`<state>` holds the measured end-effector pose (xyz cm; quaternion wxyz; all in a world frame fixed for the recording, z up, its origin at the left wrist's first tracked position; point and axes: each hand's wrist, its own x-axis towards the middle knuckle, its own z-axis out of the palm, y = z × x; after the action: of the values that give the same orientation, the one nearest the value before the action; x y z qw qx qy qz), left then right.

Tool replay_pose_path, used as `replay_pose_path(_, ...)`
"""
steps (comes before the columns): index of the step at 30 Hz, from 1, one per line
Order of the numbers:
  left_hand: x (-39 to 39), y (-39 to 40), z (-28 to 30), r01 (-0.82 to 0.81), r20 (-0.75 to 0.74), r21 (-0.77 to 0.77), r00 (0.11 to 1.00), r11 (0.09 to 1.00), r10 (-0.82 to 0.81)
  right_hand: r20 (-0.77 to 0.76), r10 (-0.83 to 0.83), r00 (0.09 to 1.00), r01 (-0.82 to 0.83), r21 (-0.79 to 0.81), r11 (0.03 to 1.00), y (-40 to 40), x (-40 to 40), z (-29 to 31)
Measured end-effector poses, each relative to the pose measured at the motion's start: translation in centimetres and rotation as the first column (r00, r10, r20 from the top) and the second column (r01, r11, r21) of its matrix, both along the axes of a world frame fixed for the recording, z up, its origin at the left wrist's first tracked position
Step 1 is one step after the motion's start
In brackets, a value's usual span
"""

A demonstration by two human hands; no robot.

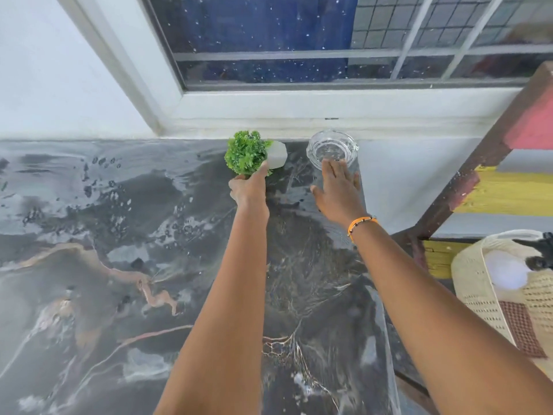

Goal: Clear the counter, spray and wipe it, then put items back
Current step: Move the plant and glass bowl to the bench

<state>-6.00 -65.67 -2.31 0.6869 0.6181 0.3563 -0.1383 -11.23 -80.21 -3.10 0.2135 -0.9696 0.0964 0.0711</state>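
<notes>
Being gripped by left hand [249, 191], fingers closed round its base, small plant [246, 152] is sitting at back of worktop [125, 250] nr window sill; prob. light. Glass dish [332, 148] beside it, being touched by open right hand [338, 187], is judged heavy, slippery, fragile; best taken by rim.

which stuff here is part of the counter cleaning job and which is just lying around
Part of the job:
- marble-patterned counter
- small green plant, gripped by the left hand
- white pot of that plant
- glass ashtray, right hand open and reaching at it

Just lying about:
- woven basket off the counter's right edge
- painted wooden shelf
- window
</notes>
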Motion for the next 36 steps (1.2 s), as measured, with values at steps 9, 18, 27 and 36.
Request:
replay_pose_path(9,1.7,-1.5,0.1,0.163,-0.138,0.372,0.983,0.914,-0.119,0.316,-0.391,0.865,0.343,0.198,0.918,-0.5,-1.9,-1.0)
replay_pose_path(18,3.3,-2.8,0.0,0.106,-0.063,0.412,0.994,0.905,-0.087,0.051,-0.545,0.837,0.496,0.35,0.795,-1.1,-1.8,-1.2)
replay_pose_path(27,2.2,-2.6,0.0,0.118,0.241,0.376,0.945,0.919,-0.22,0.108,-0.543,0.833,0.475,0.364,0.801,-1.2,-3.3,-1.6)
replay_pose_path(36,-5.1,-4.3,-1.0,0.189,0.351,0.461,0.858,0.867,-0.374,0.148,-0.603,0.784,0.476,0.48,0.737,-3.3,-9.9,-2.0)
